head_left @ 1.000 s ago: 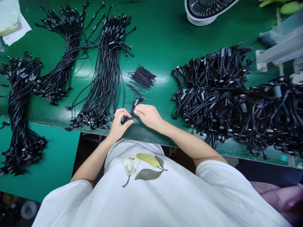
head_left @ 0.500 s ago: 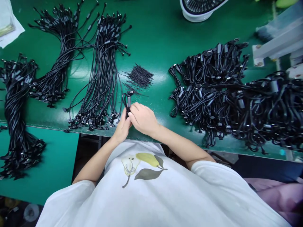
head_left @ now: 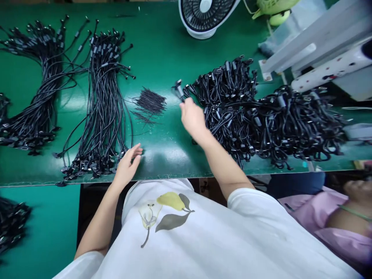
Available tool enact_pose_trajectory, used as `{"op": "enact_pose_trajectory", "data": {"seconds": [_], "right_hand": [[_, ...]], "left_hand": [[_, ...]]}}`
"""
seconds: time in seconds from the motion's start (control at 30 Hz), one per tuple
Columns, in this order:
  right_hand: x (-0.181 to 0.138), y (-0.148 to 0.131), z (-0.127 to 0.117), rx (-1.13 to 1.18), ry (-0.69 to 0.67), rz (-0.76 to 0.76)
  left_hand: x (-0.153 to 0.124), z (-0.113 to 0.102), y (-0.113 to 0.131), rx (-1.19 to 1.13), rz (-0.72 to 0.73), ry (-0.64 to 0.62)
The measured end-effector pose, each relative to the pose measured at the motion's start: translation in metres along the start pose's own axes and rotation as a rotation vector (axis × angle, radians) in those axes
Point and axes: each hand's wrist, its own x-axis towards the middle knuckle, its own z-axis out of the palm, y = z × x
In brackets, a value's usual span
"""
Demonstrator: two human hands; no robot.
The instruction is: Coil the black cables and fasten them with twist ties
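Note:
My right hand [head_left: 193, 118] is closed on a short folded black cable [head_left: 179, 91], whose connector end sticks out past the fingers and looks blurred. It is at the left edge of a heap of coiled black cables [head_left: 241, 120]. My left hand [head_left: 128, 164] holds nothing, its fingers apart, close to the table's front edge. Just left of it lies a bundle of long straight black cables [head_left: 104, 89], connectors at both ends. Between my hands, farther back, is a small pile of thin black ties [head_left: 151, 101].
More cable bundles [head_left: 48, 85] lie at the left. A white fan [head_left: 206, 17] stands at the back of the green table [head_left: 162, 50]. At the back right are a grey metal stand [head_left: 302, 42] and a white spotted cylinder [head_left: 331, 69]. A person in a pink sleeve [head_left: 319, 221] sits at right.
My hands were together on the folded cable and have parted. The right hand has carried the cable right to the heap; the left has let go and opened. The view has shifted right.

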Motion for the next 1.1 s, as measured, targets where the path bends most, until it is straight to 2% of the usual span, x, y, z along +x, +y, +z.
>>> {"op": "enact_pose_trajectory", "data": {"seconds": [0.1, 0.23, 0.33, 0.4, 0.47, 0.53, 0.63, 0.73, 0.8, 0.87, 0.97, 1.03, 1.1], "right_hand": [[0.045, 0.03, -0.016, -0.174, 0.071, 0.124], [0.077, 0.039, -0.007, -0.31, -0.024, 0.212], [0.085, 0.035, 0.005, -0.408, -0.087, 0.225], [0.084, 0.031, 0.007, -0.546, -0.109, 0.228], [0.078, 0.024, 0.003, -0.621, -0.071, 0.181], [0.065, 0.011, -0.006, -0.585, -0.028, 0.061], [0.043, -0.014, -0.016, -0.496, -0.118, -0.159], [0.027, -0.037, -0.013, -0.392, -0.244, -0.331], [0.022, -0.051, -0.003, -0.32, -0.308, -0.442], [0.018, -0.069, 0.011, -0.267, -0.382, -0.561], [0.008, -0.105, 0.03, -0.274, -0.459, -0.714], [0.0, -0.127, 0.037, -0.296, -0.467, -0.792], [-0.006, -0.14, 0.039, -0.279, -0.444, -0.861]], "left_hand": [[-0.006, -0.016, -0.004, 0.0, -0.064, 0.07], [-0.012, -0.046, -0.002, 0.155, -0.055, 0.251], [-0.014, -0.09, -0.012, 0.413, -0.062, 0.476], [-0.013, -0.127, -0.029, 0.568, -0.107, 0.601], [-0.009, -0.164, -0.053, 0.695, -0.201, 0.651], [-0.001, -0.195, -0.077, 0.756, -0.298, 0.629], [0.011, -0.221, -0.101, 0.75, -0.319, 0.58], [0.014, -0.224, -0.102, 0.753, -0.277, 0.565], [0.017, -0.214, -0.094, 0.757, -0.233, 0.562], [0.026, -0.195, -0.082, 0.738, -0.157, 0.502], [0.055, -0.154, -0.061, 0.691, -0.029, 0.306], [0.076, -0.13, -0.049, 0.712, -0.045, 0.232], [0.088, -0.118, -0.04, 0.723, -0.082, 0.236]]}}
